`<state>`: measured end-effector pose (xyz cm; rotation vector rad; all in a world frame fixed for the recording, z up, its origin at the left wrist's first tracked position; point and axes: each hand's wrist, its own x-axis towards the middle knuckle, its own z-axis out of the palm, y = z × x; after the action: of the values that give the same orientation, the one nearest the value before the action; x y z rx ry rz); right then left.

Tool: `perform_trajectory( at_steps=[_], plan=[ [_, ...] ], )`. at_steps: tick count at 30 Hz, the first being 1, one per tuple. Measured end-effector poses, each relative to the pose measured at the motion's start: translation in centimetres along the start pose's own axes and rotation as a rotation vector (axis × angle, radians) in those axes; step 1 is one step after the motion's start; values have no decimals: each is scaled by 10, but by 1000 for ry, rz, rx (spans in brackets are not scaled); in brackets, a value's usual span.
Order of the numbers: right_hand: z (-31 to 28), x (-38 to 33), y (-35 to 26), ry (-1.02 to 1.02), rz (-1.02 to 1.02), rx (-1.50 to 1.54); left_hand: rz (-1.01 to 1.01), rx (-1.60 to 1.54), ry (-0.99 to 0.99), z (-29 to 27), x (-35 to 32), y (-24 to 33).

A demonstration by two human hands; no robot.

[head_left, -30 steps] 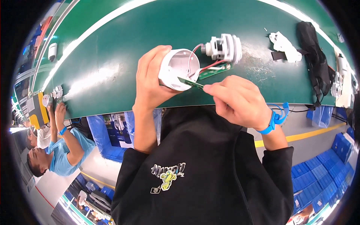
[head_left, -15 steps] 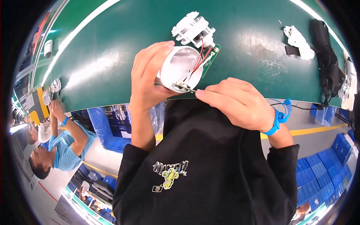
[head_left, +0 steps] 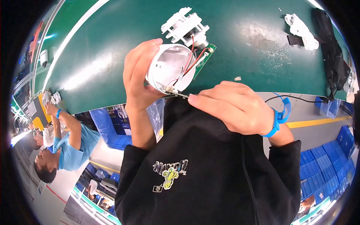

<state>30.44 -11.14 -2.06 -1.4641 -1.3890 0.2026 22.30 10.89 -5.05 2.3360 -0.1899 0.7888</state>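
A round white plastic housing (head_left: 169,67) is held tilted above the green tabletop's (head_left: 243,48) near edge, its hollow inside showing. Red and white wires (head_left: 189,62) run from it to a narrow green circuit board (head_left: 204,60) and a white finned part (head_left: 185,26).

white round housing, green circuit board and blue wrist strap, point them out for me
white round housing (head_left: 165,65): head view, on its inner wall.
green circuit board (head_left: 204,60): head view, on the strip showing past the housing rim.
blue wrist strap (head_left: 275,123): head view, on the band at the right wrist.
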Motion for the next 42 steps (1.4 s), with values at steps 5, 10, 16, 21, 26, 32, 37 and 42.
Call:
perform_trajectory(
  at_steps=[5, 10, 16, 21, 26, 32, 37, 42],
  plan=[
    [-5, 22, -10, -126, 19, -228, 101, 126, -85, 2, 5, 4],
    [16, 19, 9, 54, 346, 171, 118, 49, -55, 8, 5, 5],
    [18, 9, 10, 230, 527, 165, 94, 85, -139, 4, 7, 28],
    [26, -34, 17, 690, 916, 156, -307, -226, -76, 4, 9, 20],
    [46, -13, 7, 511, 1062, 628, 168, 18, -124, 3, 15, 13],
    [57, -3, 18, 598, 792, 25, 105, 137, -102, 3, 15, 19],
    [8, 4, 23, 418, 263, -524, 214, 292, -125, -6, 14, 19],
    [-16, 53, 66, 344, 36, -426, 272, 376, -109, -8, 14, 6]
  ],
)
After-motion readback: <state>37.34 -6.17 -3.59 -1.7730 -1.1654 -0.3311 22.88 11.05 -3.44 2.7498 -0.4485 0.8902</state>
